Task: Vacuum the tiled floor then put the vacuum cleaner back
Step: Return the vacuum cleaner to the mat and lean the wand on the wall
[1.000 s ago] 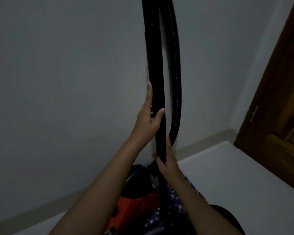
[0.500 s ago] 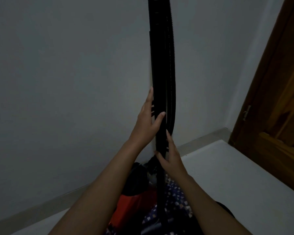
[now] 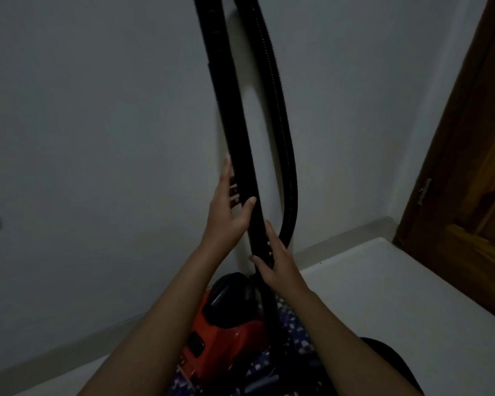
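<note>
Wand stands near-vertical against the wall. Left hand flanks it higher, right hand lower, nearer the canister. Fingers are straight, steadying rather than clenched.

Red-and-black vacuum cleaner, black tube and ribbed hose, brown wooden door
</note>
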`<state>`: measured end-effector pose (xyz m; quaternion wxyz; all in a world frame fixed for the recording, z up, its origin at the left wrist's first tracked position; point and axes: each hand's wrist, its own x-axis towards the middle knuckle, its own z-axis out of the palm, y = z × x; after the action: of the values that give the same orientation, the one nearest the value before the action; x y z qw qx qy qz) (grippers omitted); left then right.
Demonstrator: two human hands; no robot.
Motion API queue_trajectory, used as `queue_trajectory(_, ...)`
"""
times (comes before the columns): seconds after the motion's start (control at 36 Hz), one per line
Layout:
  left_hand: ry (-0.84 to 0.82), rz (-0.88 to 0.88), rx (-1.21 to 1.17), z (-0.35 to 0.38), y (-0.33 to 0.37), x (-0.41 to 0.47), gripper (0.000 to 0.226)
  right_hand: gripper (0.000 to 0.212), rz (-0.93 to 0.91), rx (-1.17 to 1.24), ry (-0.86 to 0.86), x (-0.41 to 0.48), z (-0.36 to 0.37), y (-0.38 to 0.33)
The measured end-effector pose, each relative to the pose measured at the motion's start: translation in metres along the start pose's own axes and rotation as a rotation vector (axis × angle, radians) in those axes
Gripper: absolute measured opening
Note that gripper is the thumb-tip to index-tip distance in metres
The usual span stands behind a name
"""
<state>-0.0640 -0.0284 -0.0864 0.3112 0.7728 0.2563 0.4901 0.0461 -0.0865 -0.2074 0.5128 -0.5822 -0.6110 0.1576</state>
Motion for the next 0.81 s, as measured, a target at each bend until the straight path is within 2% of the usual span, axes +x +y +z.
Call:
queue_trajectory(0.17, 0.028, -0.047, -0.011, -0.015, -0.005, -0.005, 0.084, 0.081, -0.004, -0.039, -0.015, 0.002, 0.016, -0.004)
queue_trajectory(0.36, -0.007, -0.032, -0.011, -0.012, 0.0, -0.001, 0.09, 0.081, -0.015, -0.036, -0.005, 0.001, 0.012, -0.002)
queue_trajectory(0.61, 0.076, -0.028, -0.011, -0.018, -0.007, -0.008, 0.09, 0.081, -0.018, -0.035, -0.036, -0.001, 0.019, -0.009)
queue_trajectory(0.81, 0.053, -0.024, 0.002, -0.018, -0.006, -0.006, 0.093, 0.084, -0.027, -0.022, -0.011, -0.002, 0.019, -0.009)
